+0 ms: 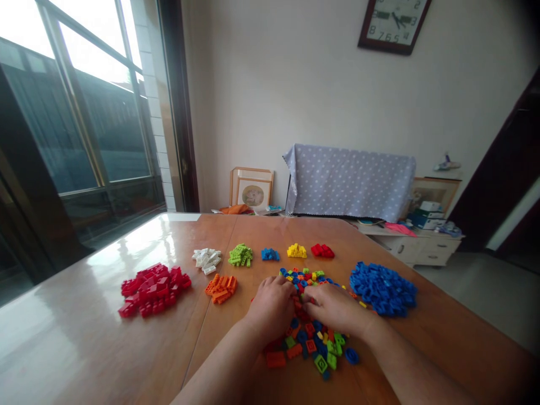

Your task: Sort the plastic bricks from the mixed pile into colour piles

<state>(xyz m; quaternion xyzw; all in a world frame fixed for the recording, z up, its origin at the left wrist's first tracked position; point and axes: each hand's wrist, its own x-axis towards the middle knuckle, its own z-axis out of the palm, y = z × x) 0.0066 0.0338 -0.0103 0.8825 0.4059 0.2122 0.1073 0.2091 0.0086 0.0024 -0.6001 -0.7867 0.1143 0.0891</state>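
A loose heap of mixed toy building bricks [310, 331] in red, orange, green, blue and yellow lies in front of me on the wooden table. My left hand [273, 304] reaches into the heap's left side, fingers curled down among the pieces. From the right, my right hand [333, 306] reaches in too, its fingers bent inward towards the left one. Red bricks show between the two hands. Both sets of fingertips are partly hidden, and what they grip cannot be made out.
Sorted piles surround the heap on the table [139, 360]: dark red bricks [155, 288], white [206, 260], orange [221, 288], lime green [240, 255], light blue [270, 255], yellow [297, 251], red [323, 251] and a large blue pile [383, 288]. Behind stands a cloth-covered object [350, 183].
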